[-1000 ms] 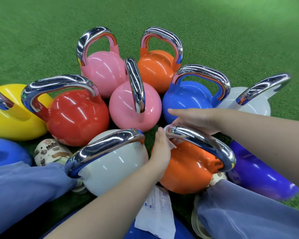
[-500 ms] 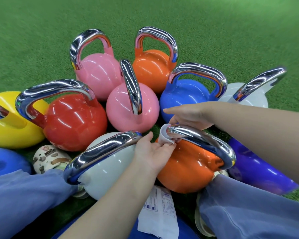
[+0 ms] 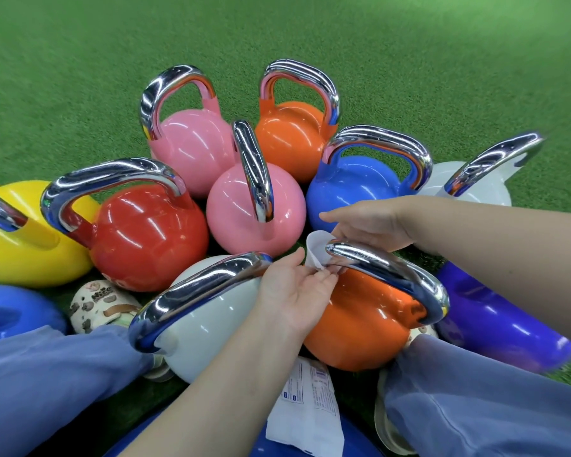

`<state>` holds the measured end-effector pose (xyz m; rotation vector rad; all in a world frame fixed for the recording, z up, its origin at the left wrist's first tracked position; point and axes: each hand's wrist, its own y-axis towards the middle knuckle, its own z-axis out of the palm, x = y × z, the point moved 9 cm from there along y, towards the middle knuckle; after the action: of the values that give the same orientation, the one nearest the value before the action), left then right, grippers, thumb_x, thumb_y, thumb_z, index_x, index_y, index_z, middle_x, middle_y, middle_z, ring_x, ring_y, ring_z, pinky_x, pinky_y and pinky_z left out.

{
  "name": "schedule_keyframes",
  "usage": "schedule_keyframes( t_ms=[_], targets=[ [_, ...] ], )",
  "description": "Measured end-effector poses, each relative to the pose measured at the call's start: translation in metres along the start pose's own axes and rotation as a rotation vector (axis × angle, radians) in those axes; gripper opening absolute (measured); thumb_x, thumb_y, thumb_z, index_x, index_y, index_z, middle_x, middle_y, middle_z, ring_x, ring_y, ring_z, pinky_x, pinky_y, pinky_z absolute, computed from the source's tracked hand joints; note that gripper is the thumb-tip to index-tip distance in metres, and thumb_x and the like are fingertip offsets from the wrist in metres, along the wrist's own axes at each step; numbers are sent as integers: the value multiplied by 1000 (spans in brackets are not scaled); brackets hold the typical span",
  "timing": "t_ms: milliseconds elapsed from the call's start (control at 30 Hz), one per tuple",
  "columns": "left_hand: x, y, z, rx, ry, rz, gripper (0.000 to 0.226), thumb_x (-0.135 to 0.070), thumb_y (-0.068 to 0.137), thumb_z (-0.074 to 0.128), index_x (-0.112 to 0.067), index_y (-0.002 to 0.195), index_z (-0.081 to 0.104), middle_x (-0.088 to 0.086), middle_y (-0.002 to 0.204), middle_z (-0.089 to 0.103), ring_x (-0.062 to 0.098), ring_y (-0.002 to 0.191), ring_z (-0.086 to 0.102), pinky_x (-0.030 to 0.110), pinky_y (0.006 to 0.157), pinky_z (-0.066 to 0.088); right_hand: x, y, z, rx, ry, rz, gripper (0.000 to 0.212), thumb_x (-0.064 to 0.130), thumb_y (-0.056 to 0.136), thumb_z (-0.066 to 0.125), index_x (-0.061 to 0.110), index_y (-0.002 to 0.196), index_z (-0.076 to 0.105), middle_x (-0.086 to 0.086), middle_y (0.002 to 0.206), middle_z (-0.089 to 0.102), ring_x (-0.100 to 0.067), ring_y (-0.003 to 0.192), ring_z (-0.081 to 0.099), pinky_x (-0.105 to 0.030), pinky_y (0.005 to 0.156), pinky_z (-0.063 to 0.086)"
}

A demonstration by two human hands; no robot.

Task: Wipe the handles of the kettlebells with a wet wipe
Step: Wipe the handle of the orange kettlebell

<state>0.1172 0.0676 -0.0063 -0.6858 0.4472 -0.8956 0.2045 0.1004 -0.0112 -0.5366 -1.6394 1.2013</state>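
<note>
Head view: hands (image 3: 327, 258) hold wipe (image 3: 317, 250), apparently around handle (image 3: 389, 275).

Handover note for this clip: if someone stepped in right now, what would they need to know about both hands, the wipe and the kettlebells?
Left hand: pinches the wet wipe at the near orange kettlebell's handle, palm up.
Right hand: rests on the far side of that handle's left end; its grip cannot be judged.
Wipe is draped over that end, where the handle bends down. Wipe packet lies near the person's legs.
Done: which handles are already wiped cannot be told.
Left: the rest of this handle's chrome, then the others.
</note>
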Motion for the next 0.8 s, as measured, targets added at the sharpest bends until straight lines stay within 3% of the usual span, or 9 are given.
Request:
schedule_keyframes(
  t_ms=[100, 200, 300, 367, 433, 533, 633, 733, 800],
  targets=[
    [0, -6, 5, 36, 95, 43, 40, -14, 98, 36, 16, 122, 45, 29, 128, 50, 34, 122, 48, 37, 107, 35, 1, -9, -3, 3, 27, -36, 71, 54, 96, 22, -5, 121, 54, -18, 108, 61, -25, 90, 59, -38, 95, 43],
    [3, -15, 10, 47, 196, 78, 32, -15, 97, 37, 11, 106, 54, 24, 123, 55, 28, 109, 54, 34, 104, 34, 0, -17, -5, -10, 43, -81, 67, 52, 96, 23, -1, 125, 51, -20, 110, 60, -26, 87, 60, -35, 84, 48],
    [10, -25, 16, 80, 272, 116, 28, -15, 97, 37, 4, 103, 58, 16, 109, 63, 22, 100, 58, 32, 105, 32, -3, -27, -7, 4, 64, -133, 64, 50, 97, 23, 0, 127, 49, -27, 119, 55, -31, 91, 58, -37, 84, 47],
    [16, -30, 20, 100, 323, 158, 25, -12, 98, 36, 0, 95, 58, 12, 97, 64, 19, 94, 58, 32, 106, 32, -4, -35, -9, -7, 84, -172, 54, 46, 98, 25, 5, 121, 52, -23, 111, 59, -27, 82, 62, -32, 77, 50],
    [22, -36, 23, 102, 412, 211, 21, -9, 97, 38, -1, 95, 58, 10, 100, 63, 18, 102, 57, 31, 107, 32, -6, -41, -11, -21, 82, -202, 46, 41, 99, 27, 7, 117, 51, -18, 104, 60, -23, 79, 61, -28, 74, 50],
    [33, -38, 25, 121, 718, 308, 5, -10, 90, 53, -10, 91, 57, 0, 95, 59, 13, 105, 52, 25, 101, 36, -14, -45, -17, -97, 32, -239, 41, 34, 99, 33, 2, 116, 51, -13, 93, 58, -24, 84, 56, -24, 76, 48],
    [50, -38, 28, 204, 1011, 282, 15, -11, 92, 50, -21, 100, 56, -16, 95, 55, -3, 97, 52, 20, 98, 36, -20, -50, -27, -237, -82, -284, 18, 21, 97, 44, 8, 92, 56, -9, 88, 53, -23, 85, 50, -28, 79, 43],
    [47, -42, 21, 109, 910, 251, 33, 0, 94, 42, -16, 122, 51, -6, 118, 56, 6, 114, 50, 26, 103, 36, -25, -52, -27, -245, -187, -297, 15, 19, 92, 50, 13, 81, 58, -5, 83, 53, -19, 83, 49, -31, 85, 44],
    [28, -42, 6, -56, 813, 319, 26, 5, 92, 44, -11, 108, 57, 2, 107, 59, 11, 103, 53, 27, 95, 41, -27, -54, -31, -271, -269, -290, 16, 32, 82, 55, 19, 79, 63, -1, 85, 57, -17, 87, 51, -37, 95, 43]
  ],
)
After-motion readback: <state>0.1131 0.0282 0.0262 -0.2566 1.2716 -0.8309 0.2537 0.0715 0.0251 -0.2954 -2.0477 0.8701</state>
